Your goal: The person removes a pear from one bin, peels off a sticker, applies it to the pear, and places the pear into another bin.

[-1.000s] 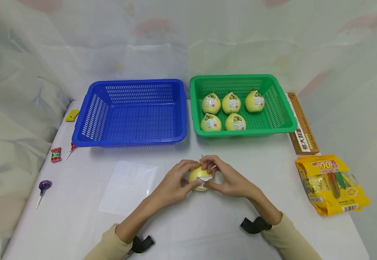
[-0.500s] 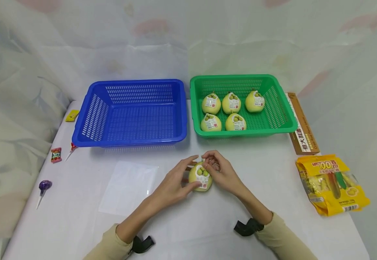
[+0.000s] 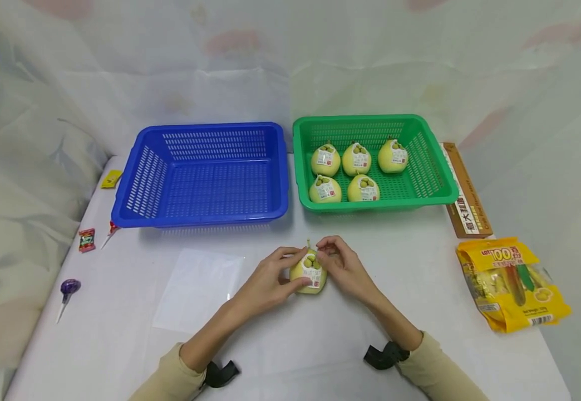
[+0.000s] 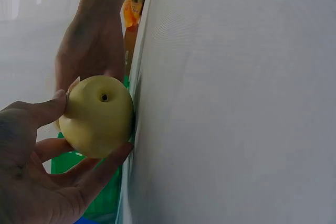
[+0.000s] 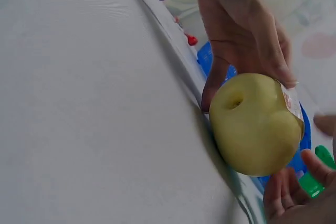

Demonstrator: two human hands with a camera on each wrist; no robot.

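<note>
A yellow-green pear [image 3: 308, 285] with a white printed sticker stands stem up on the white table in the head view. My left hand [image 3: 269, 278] grips its left side, thumb on the lower part of the sticker. At the upper right, my right hand [image 3: 344, 269] has its thumb by the sticker's top edge and its fingers loosely bent beside the stem. The left wrist view shows the underside of the pear [image 4: 100, 121] between left thumb and fingers. In the right wrist view, the right hand's fingertips meet the pear [image 5: 254, 129], while its thumb stands apart.
Behind are a blue basket [image 3: 210, 214] and a green basket [image 3: 385, 205] holding several labelled pears [image 3: 325, 160]. A clear sheet [image 3: 197, 289] lies left; wrapped candy [image 3: 87, 239] and a purple lollipop [image 3: 70, 287] are farther left. At right are a brown box [image 3: 468, 195] and yellow snack bag [image 3: 513, 284].
The sticker, partly lifted a second ago, now lies against the pear. My right hand has shifted from the sticker's lower edge up toward its top. The left hand keeps its hold.
</note>
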